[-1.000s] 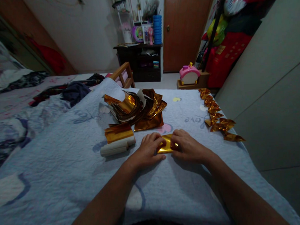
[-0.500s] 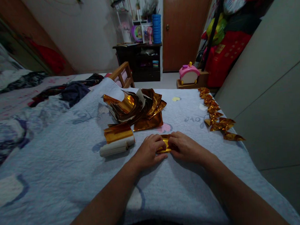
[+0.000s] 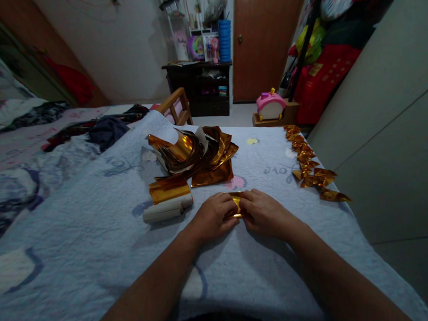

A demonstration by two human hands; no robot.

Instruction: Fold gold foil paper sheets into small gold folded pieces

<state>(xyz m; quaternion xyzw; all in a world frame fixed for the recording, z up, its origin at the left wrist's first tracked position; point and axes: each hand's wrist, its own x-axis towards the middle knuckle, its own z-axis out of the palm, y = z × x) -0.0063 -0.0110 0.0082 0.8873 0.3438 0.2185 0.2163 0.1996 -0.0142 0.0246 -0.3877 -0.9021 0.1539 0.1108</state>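
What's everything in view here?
Quilted cloth cover: one, blue, foreground
Shiny foil sheet: one, gold, near centre
Loose foil sheets: many, gold, beyond it
Rolled paper: count unclear, grey, left of centre
Twisted foil pieces: several, gold, cover's right edge
Rumpled cloths: several, dark, far left
Low shelved cabinet: one, dark, background
Small items: count unclear, mixed, atop cabinet
Wooden door: one, brown, beside cabinet
Arched plastic object: one, pink, beyond cover
Boxy case: one, red, right
Left hand: one, bare, on sheet's left
Right hand: one, bare, on sheet's right
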